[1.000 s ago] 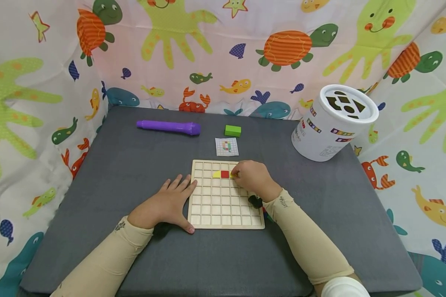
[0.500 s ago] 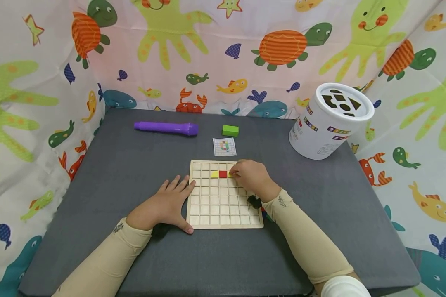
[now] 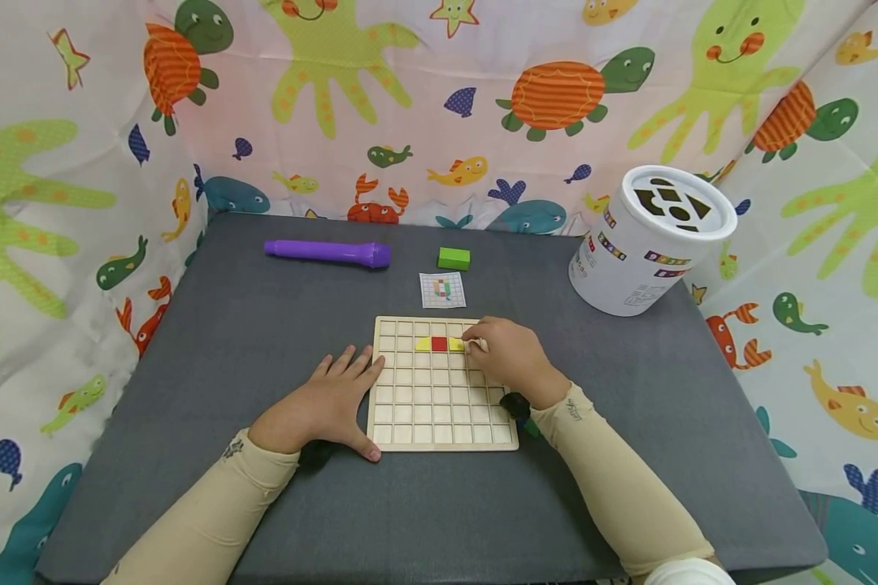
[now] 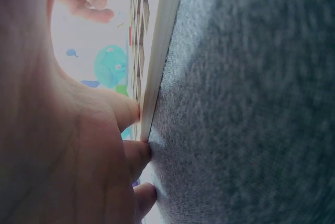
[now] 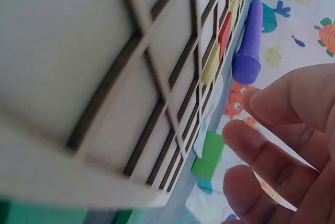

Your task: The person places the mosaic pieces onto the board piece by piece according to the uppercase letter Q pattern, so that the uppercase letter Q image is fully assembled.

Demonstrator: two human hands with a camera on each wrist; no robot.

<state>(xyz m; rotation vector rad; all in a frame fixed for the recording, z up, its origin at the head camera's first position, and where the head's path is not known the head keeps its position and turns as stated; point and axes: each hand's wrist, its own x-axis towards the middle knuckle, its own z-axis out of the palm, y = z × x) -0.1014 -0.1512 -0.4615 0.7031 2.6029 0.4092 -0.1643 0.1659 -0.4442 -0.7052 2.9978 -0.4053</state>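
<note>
A pale wooden grid board (image 3: 442,406) lies flat on the grey table. In its second row from the far side sit a red square tile (image 3: 439,344) and two yellow tiles, the left yellow tile (image 3: 423,344) and the right yellow tile (image 5: 211,64), one on each side of it. My left hand (image 3: 329,402) rests with fingers spread against the board's left side, fingertips at its edge in the left wrist view. Over the board's right part, my right hand (image 3: 510,357) hovers just right of the right yellow tile. Its fingers are loosely bent and hold nothing.
Behind the board lies a small pattern card (image 3: 442,290), with a green block (image 3: 454,259) beyond it. A purple microphone-shaped stick (image 3: 327,253) lies at the back left. At the back right stands a white tub (image 3: 647,244). Green pieces (image 3: 530,426) show beside the board's right edge.
My right hand has let go of the right yellow tile and moved slightly to the right, leaving that tile in view beside the red one. The left hand has stayed put.
</note>
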